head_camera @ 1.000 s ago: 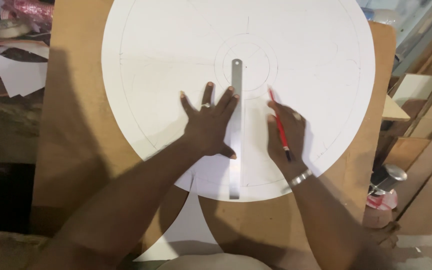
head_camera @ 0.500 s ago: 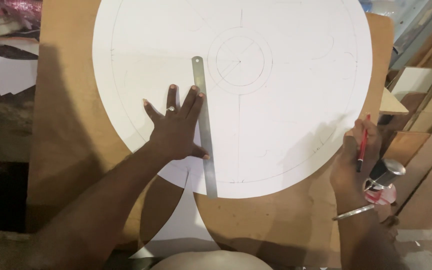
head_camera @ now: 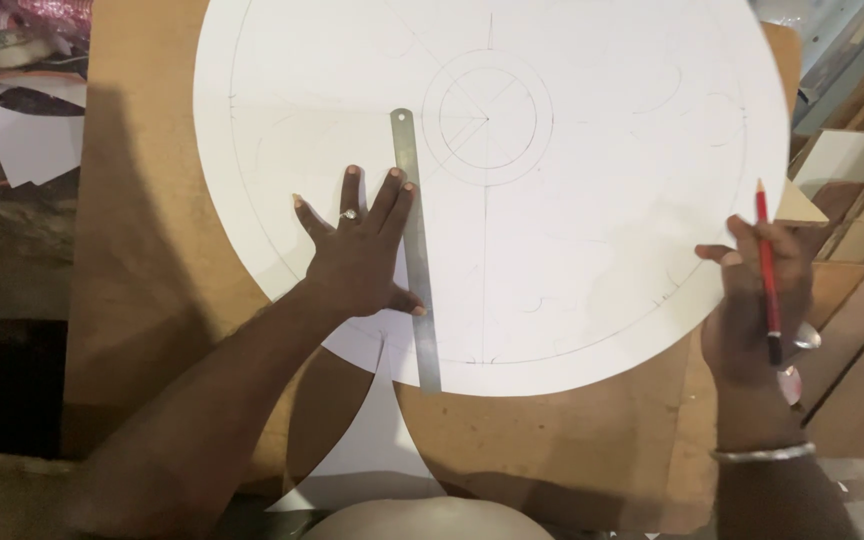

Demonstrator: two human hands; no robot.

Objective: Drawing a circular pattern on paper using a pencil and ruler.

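Left hand (head_camera: pixel 357 255) lies flat, fingers spread, grip released, pressing the white paper disc (head_camera: pixel 572 230) beside the steel ruler (head_camera: pixel 415 250), thumb touching its edge. Right hand (head_camera: pixel 757 305), grip clenched on a red pencil (head_camera: pixel 767 270), sits at the disc's right rim, over the brown tabletop (head_camera: pixel 142 250).

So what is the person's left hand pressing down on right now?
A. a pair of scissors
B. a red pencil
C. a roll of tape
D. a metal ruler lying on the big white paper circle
D: the left hand lies flat on the white paper circle with fingers and thumb against the metal ruler, while the red pencil is in the right hand.
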